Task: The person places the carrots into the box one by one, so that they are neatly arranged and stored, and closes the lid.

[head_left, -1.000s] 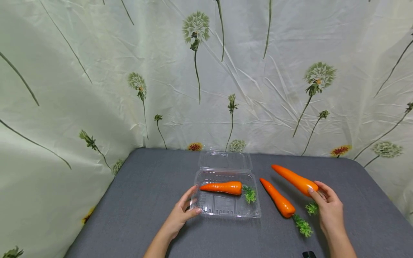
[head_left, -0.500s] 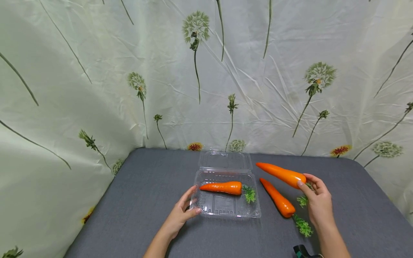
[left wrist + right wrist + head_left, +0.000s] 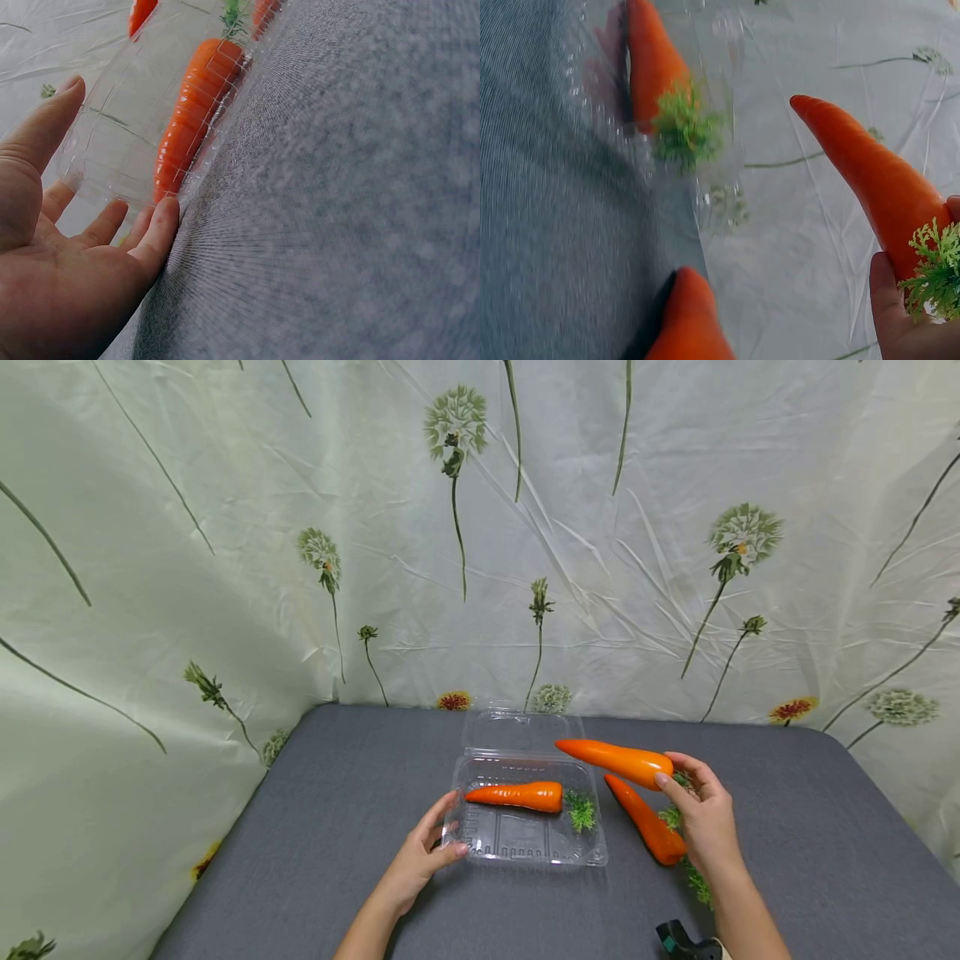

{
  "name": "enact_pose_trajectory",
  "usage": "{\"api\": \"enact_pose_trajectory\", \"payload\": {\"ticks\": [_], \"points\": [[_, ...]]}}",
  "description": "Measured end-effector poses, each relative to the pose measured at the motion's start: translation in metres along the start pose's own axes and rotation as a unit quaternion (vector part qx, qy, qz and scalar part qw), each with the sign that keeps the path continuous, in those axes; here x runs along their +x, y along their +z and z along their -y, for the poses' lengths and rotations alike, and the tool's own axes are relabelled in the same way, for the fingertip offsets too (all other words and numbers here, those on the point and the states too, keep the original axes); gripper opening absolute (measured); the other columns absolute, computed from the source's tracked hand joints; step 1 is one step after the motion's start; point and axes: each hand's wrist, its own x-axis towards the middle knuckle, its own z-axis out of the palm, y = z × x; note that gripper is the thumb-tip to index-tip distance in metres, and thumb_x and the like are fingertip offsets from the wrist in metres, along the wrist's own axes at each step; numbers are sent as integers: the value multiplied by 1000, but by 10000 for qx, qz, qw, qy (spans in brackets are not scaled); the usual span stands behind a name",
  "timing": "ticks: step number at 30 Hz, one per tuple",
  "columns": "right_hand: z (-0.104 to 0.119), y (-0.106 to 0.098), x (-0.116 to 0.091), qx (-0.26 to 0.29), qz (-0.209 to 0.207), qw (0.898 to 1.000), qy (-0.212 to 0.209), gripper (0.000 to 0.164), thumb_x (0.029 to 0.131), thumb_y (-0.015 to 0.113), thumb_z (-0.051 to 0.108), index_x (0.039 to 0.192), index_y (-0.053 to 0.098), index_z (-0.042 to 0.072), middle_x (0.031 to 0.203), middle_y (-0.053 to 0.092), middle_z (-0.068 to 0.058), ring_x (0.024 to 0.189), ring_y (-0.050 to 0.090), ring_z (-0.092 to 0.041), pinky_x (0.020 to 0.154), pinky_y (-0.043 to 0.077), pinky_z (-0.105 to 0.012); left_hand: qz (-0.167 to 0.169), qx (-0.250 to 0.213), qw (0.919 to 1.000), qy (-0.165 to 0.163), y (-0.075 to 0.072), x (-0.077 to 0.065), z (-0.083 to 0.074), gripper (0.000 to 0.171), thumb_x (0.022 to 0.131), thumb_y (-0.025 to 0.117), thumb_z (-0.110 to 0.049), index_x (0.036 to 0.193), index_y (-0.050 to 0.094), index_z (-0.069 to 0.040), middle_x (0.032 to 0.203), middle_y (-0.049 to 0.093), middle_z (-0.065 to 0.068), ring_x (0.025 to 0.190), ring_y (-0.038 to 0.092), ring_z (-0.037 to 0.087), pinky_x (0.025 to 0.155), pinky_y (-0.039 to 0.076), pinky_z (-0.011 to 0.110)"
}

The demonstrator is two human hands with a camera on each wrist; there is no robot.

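A pale curtain (image 3: 225, 485) printed with dandelion heads and stems hangs behind a grey surface (image 3: 300, 877). The right hand (image 3: 708, 822) pinches the raised carrot (image 3: 618, 763) at its thick end, thumb on the near side and fingers behind, with the leafy tuft (image 3: 939, 271) beside the palm. The left hand (image 3: 414, 857) has its fingers spread and nearly straight against the left side of the clear container (image 3: 525, 852), thumb well apart from them at the near corner.

Outward from the right hand, the raised carrot points left, its tip in line with the right end of the open lid (image 3: 495, 735) in the head view; the right wrist view shows it held up, apart from the container. Beneath it, the loose carrot (image 3: 641, 822) lies aslant on the surface, tip near the container's right wall. Inside the container, the packed carrot (image 3: 517, 797) lies crosswise, leaves to the right.

The carrots look glossy and artificial, probably light, stiff and a little slippery. The thick shoulder seems the best hold; the leaves would likely bend or pull. The container looks thin and apt to flex or slide, so light pressure low on its wall should suit.
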Motion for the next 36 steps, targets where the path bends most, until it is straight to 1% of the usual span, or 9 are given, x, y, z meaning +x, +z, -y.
{"api": "enact_pose_trajectory", "payload": {"ticks": [4,10,12,16,19,21,23,27,36], "points": [[-26,-1,10,-96,134,9999,-38,50,84,64,19,127,46,2,122,43,-9,96,52,-16,73,46,-23,2,8,10000,-16,0,0,0,75,80,67,-6,142,26,-16,145,18,15,123,28,40,86,40,40],[-38,12,14,118,333,9993,-132,52,83,65,21,126,46,0,121,46,-13,97,54,-20,77,47,-26,9,-4,10000,-23,-1,0,0,75,79,67,-6,141,26,-16,145,19,15,123,28,40,86,40,39],[-37,18,13,229,389,9988,-173,49,83,65,19,125,47,-1,120,47,-12,96,55,-18,76,47,-26,10,-8,10000,-3,-1,0,0,75,79,67,-7,141,26,-15,145,19,16,123,28,40,86,41,38],[-15,37,4,189,580,9979,-219,48,85,63,19,124,46,-2,119,46,-11,93,55,-15,73,47,-23,-18,-24,10000,15,0,0,-1,74,80,66,-5,141,26,-13,144,19,18,123,28,41,85,41,38],[5,53,-5,132,554,9982,-169,45,84,64,17,121,47,-3,115,47,-9,90,55,-13,70,46,-21,-36,-52,10000,-12,0,0,-2,73,80,66,-3,141,27,-13,144,19,18,123,28,41,85,41,38],[10,60,-8,125,514,9986,-79,42,84,63,13,120,48,-4,112,48,-6,88,55,-12,69,45,-21,-32,-74,10000,-20,0,0,-2,73,80,65,-3,141,27,-13,144,19,17,123,27,41,85,41,37],[13,64,-9,79,504,9987,61,40,85,62,8,119,47,-5,111,49,-4,89,54,-12,72,45,-22,-17,-105,9999,-6,1,0,-3,74,80,66,-3,141,26,-12,145,19,17,123,27,41,85,41,36],[15,71,-11,-103,564,9979,310,39,85,61,8,119,48,-3,112,50,-1,91,52,-12,75,45,-25,12,-140,9999,13,1,-1,-3,74,79,66,-4,141,26,-12,145,18,18,123,27,41,85,41,36],[12,85,-13,-194,812,9948,586,41,84,63,10,120,49,-3,115,48,-8,96,52,-14,77,45,-26,35,-108,9999,-2,0,-1,-3,74,79,66,-4,141,26,-13,145,19,18,123,28,41,86,40,37]]}}
